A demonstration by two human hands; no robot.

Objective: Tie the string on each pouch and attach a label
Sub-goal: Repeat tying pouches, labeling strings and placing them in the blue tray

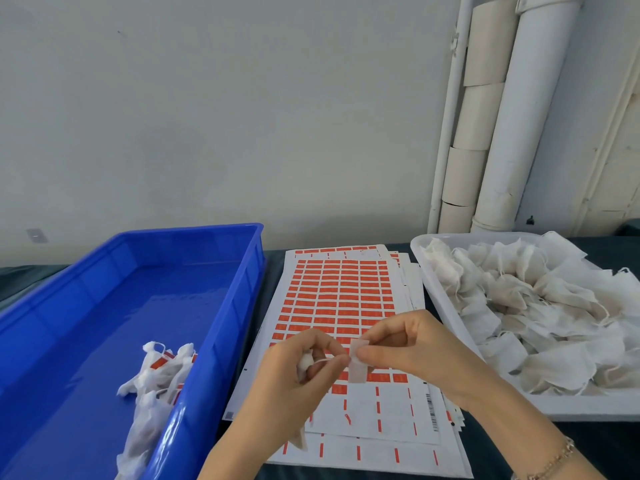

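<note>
A small white pouch (304, 363) is held bunched in the curled fingers of the left hand (298, 372), and its string (327, 359) is drawn out towards the right hand (412, 348). A pale label (356, 367) is pinched between the thumb and forefinger of the right hand, just where the string end meets it; whether the two are already stuck together cannot be told. Both hands are held close together above the stacked label sheets (339, 292), which lie on the tabletop (606, 434).

To the left of the hands a blue bin (221, 323) is seen, with a few labelled pouches (156, 372) in its near corner. To the right a white tray (588, 407) is piled with pouches still to be done (536, 299).

The label-fixing step is judged to be in hand, and the risks lie there. If the string is allowed to slip off the adhesive before the label is folded shut, the label would be closed on itself alone and wasted. A crooked fold would leave glue exposed, so that other pouches in the bin might be caught. Should the string be pulled too hard, the knot could be loosened or the thin fabric torn.
</note>
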